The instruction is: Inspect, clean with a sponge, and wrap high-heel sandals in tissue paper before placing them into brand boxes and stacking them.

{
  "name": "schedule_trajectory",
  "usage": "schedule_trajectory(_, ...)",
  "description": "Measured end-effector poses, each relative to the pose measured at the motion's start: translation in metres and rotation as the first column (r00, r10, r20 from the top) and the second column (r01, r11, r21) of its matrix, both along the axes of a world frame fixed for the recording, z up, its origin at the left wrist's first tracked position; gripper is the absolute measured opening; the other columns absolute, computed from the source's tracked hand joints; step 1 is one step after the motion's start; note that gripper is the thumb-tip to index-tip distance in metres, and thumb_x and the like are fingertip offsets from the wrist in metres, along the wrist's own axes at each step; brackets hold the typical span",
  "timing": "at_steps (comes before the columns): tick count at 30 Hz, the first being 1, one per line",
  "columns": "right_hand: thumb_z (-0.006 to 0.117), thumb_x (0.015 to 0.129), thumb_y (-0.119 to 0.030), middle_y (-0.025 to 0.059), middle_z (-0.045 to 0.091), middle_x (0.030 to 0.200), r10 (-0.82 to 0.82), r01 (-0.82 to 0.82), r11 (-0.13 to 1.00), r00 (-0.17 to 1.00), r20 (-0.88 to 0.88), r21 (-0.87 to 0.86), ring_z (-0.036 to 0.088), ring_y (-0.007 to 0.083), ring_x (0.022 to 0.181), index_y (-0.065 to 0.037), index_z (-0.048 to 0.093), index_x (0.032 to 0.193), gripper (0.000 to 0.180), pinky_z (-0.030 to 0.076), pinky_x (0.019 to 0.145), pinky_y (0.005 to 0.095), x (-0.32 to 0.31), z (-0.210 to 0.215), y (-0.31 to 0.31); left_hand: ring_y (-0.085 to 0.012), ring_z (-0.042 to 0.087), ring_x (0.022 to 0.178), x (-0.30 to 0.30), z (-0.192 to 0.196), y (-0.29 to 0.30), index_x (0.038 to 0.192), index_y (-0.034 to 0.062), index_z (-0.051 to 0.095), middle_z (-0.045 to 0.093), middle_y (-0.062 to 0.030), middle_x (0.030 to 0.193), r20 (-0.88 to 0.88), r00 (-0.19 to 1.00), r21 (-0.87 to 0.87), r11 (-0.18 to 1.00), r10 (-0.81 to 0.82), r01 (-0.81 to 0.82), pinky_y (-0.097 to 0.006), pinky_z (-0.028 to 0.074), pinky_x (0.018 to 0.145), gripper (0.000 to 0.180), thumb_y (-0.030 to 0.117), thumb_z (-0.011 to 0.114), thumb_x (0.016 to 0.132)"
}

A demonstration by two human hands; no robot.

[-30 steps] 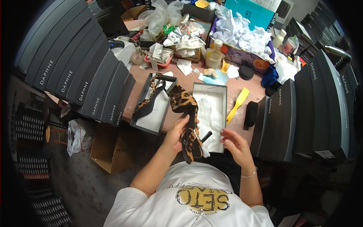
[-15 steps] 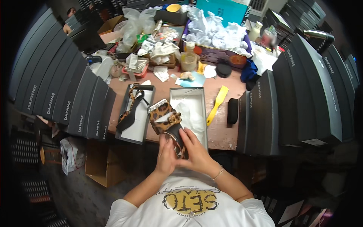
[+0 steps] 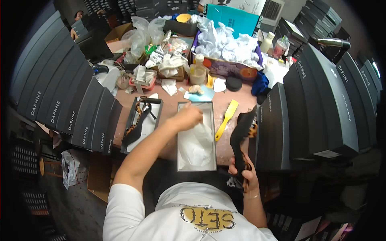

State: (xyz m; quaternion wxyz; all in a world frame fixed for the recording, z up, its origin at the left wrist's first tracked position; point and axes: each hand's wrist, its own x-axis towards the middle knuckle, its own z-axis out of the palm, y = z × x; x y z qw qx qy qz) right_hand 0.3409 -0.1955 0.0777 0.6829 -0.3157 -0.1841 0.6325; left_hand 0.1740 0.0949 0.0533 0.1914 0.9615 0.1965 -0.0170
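My right hand (image 3: 248,175) grips a leopard-print shoe (image 3: 242,130) by one end, its black sole turned toward me, at the right front of the table. Over the middle shoe box (image 3: 179,138) reaches my left hand (image 3: 189,117), its fingers closed on the upper part of crumpled white tissue paper (image 3: 196,146) lying in that box. To the left, a second leopard-print shoe (image 3: 134,127) rests in the grey box lid (image 3: 150,138). A yellow-handled brush or scraper (image 3: 227,119) lies between the middle box and the held shoe.
Tall stacks of dark shoe boxes (image 3: 60,96) flank the table on the left and right (image 3: 317,108). Along the back stand a purple box of white paper wads (image 3: 229,46), a jar of cloudy liquid (image 3: 197,72), a round black lid (image 3: 233,83) and a red tray (image 3: 144,82).
Both hands held the shoe together over the table's front edge. The right hand has carried it rightward, while the left has let go and moved forward to the tissue paper in the box.
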Motion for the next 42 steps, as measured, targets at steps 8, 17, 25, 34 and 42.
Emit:
schedule_trajectory(8,0.071,0.063,-0.022,0.0222,0.061,0.101,0.08,-0.082,0.994,0.997,0.019,0.078,0.064,0.0239,0.083,0.012,0.039,0.13,0.082,0.06,0.069,0.0324,0.009,0.025,0.017,-0.0252,0.061,0.077,-0.07,0.079,-0.002,0.095,-0.0018,0.058,0.061,-0.0111,0.08,0.353,0.871,0.067,0.92,0.341,-0.387,-0.035,0.047,0.071,0.016,0.014,0.056,0.092)
schedule_trajectory(17,0.072,0.066,-0.03,0.0285,0.061,0.087,0.359,-0.324,0.917,0.925,-0.127,0.232,0.066,0.0304,0.074,0.011,0.035,0.134,0.087,0.057,0.058,0.031,0.0,0.039,0.019,-0.0285,0.06,0.081,-0.039,0.039,-0.079,0.085,0.0072,0.067,0.064,-0.0088,0.083,0.699,0.699,0.123,0.937,0.152,-0.326,-0.039,0.042,0.086,0.007,0.013,0.07,0.081)
schedule_trajectory(25,0.065,0.072,-0.028,0.0209,0.064,0.086,0.468,-0.43,0.853,0.881,0.071,-0.296,0.068,0.0235,0.069,0.01,0.036,0.137,0.081,0.059,0.052,0.0313,-0.005,-0.002,0.013,-0.0302,0.061,0.083,-0.115,-0.01,-0.199,0.093,0.0038,0.067,0.064,-0.0115,0.088,0.525,0.685,-0.224,0.859,0.505,-0.461,-0.039,0.047,0.075,0.012,0.011,0.065,0.084)
schedule_trajectory(34,0.063,0.075,-0.022,0.0187,0.063,0.09,0.469,-0.444,0.849,0.883,0.024,-0.286,0.067,0.0217,0.076,0.008,0.035,0.139,0.076,0.058,0.056,0.0342,-0.01,-0.017,0.014,-0.0323,0.056,0.093,-0.101,0.008,-0.163,0.116,0.006,0.061,0.057,-0.0122,0.105,0.427,0.797,0.082,0.859,0.428,-0.505,-0.041,0.044,0.08,0.039,0.013,0.071,0.079)
schedule_trajectory(42,0.07,0.069,-0.029,0.0229,0.063,0.084,0.6,-0.599,0.8,0.794,0.102,-0.044,0.065,0.0239,0.069,0.015,0.036,0.136,0.087,0.053,0.056,0.0285,0.021,0.073,-0.001,-0.0135,0.056,0.067,-0.044,0.062,-0.089,0.09,-0.001,0.065,0.065,-0.0077,0.082,0.628,0.484,-0.449,0.791,0.61,-0.415,-0.026,0.046,0.063,0.014,0.01,0.07,0.082)
